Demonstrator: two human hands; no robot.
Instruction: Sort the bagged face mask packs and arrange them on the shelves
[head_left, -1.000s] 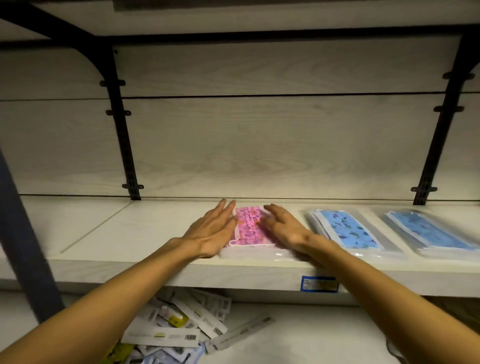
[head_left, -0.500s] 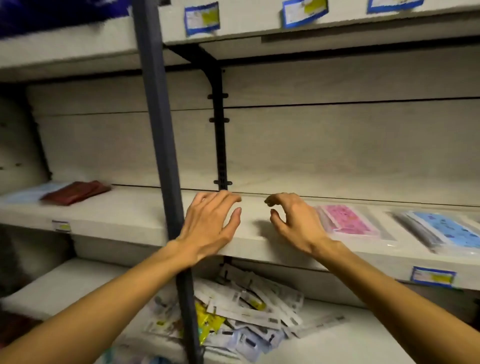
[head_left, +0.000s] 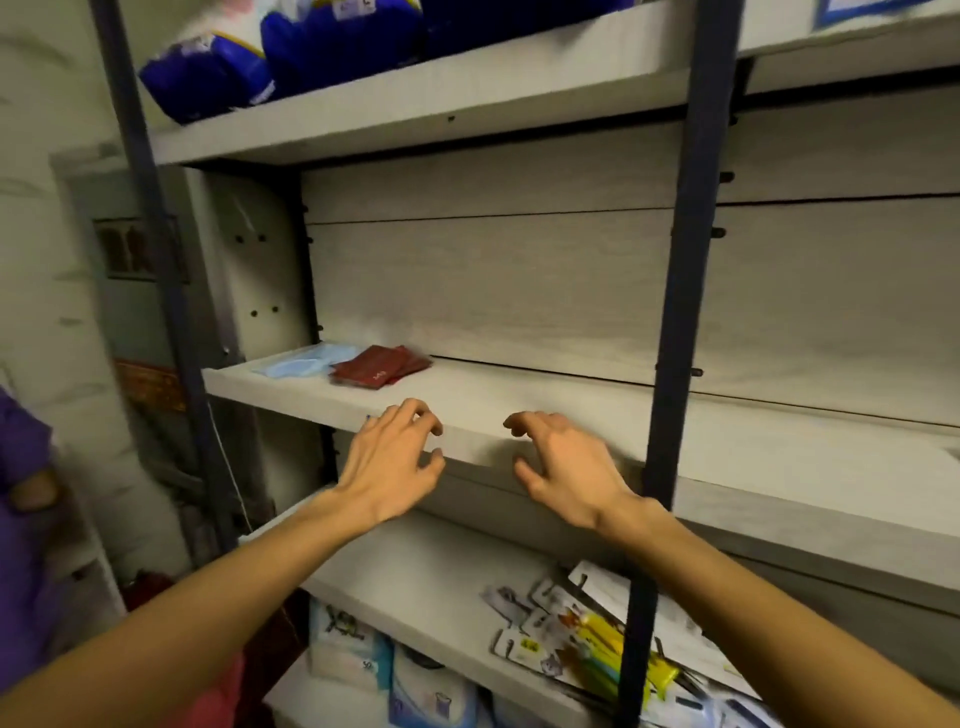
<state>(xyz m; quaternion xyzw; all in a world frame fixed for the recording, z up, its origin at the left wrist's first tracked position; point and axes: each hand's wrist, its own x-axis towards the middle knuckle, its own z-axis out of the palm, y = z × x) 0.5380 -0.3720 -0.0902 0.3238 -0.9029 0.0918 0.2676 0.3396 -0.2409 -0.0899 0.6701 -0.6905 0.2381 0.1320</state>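
Observation:
My left hand (head_left: 389, 457) and my right hand (head_left: 561, 467) hover side by side at the front edge of the middle shelf (head_left: 545, 415), fingers curled and apart, holding nothing. At the far left of that shelf lie dark red mask packs (head_left: 379, 366) and, beside them, a light blue mask pack (head_left: 298, 364). A pile of loose bagged packs (head_left: 566, 639) lies on the shelf below, under my right forearm. The pink and blue patterned packs are out of view to the right.
Two dark metal uprights (head_left: 675, 322) (head_left: 156, 291) cross the shelving in front. Blue bagged goods (head_left: 249, 57) sit on the top shelf. Boxed goods (head_left: 395, 670) stand at the bottom. A person in purple (head_left: 21, 525) stands at the left edge.
The view has swung left, away from the pink and blue patterned packs. Both hands have left the pink pack and moved left along the shelf edge, empty, fingers curling.

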